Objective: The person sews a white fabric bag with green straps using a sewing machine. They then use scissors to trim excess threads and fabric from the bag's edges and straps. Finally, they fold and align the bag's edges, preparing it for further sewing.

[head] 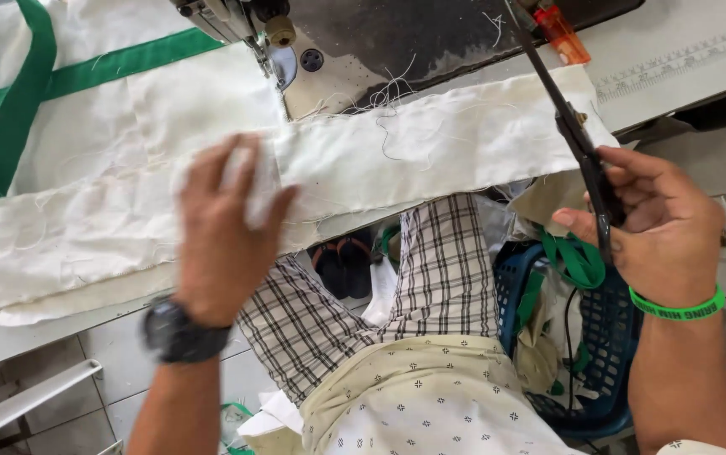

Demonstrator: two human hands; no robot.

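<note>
You are seated at a sewing table (683,76), looking down at your hands. Your left hand (224,227) lies flat, fingers spread, pressing on cream cloth (397,156) near the table's front edge; the hand is blurred. The cloth runs as a long band across the table from the left edge to the right, its end hanging just over the front edge near your right hand. Green tape (22,101) is stitched on the cloth at the table's far left corner. Your right hand (658,232), off the table's front edge at the right, is closed around the handles of black scissors (573,126), whose blades point up and away over the cloth's right end. You cannot tell whether the blades are parted. A green wristband (679,307) circles that wrist and a black watch (179,333) the left. The sewing machine (274,42) stands at the far edge, above the cloth. A blue basket (607,337) of scraps sits below your right hand, beside your checked trousers (430,270).
</note>
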